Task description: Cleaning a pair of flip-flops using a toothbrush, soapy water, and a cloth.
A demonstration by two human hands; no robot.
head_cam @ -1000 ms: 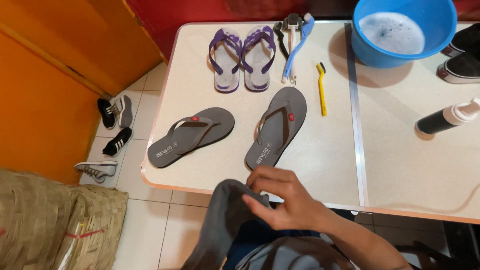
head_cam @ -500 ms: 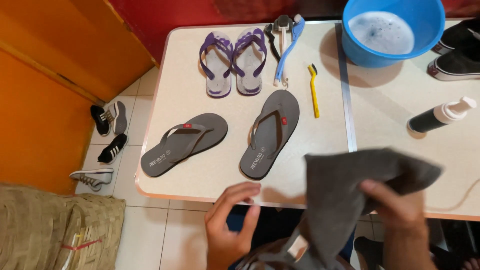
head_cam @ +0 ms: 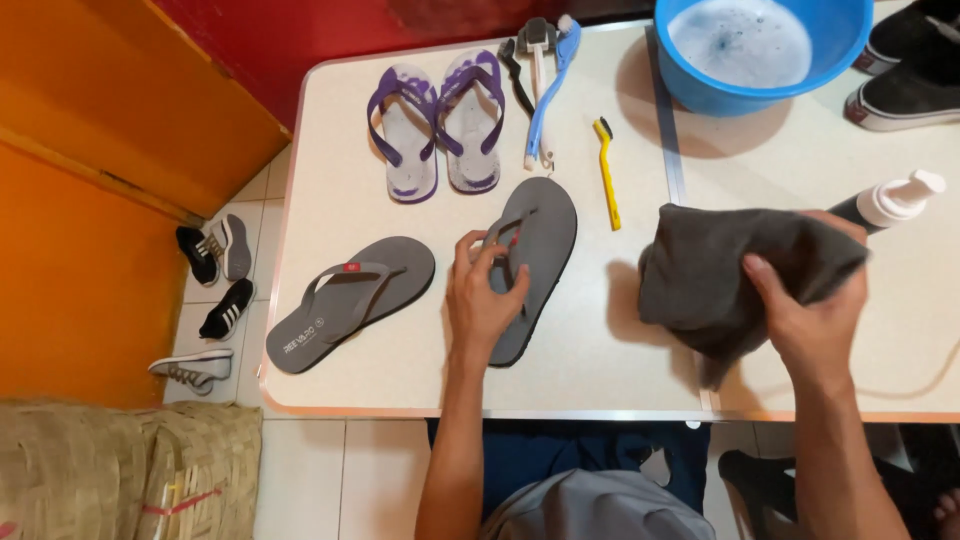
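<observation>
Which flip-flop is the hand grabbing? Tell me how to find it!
Start at the white table and find the purple pair of flip-flops at its far side. Just below them lie two grey ones; it is the right-hand grey flip-flop, under the left hand. Unlike its twin, the other grey flip-flop, fingers grip its strap.

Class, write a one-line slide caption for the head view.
Left hand grips a grey flip-flop; right hand holds a dark cloth.

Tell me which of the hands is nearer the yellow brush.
Left. The left hand grips a grey flip-flop beside the yellow brush; the right hand holds a cloth farther away.
</observation>
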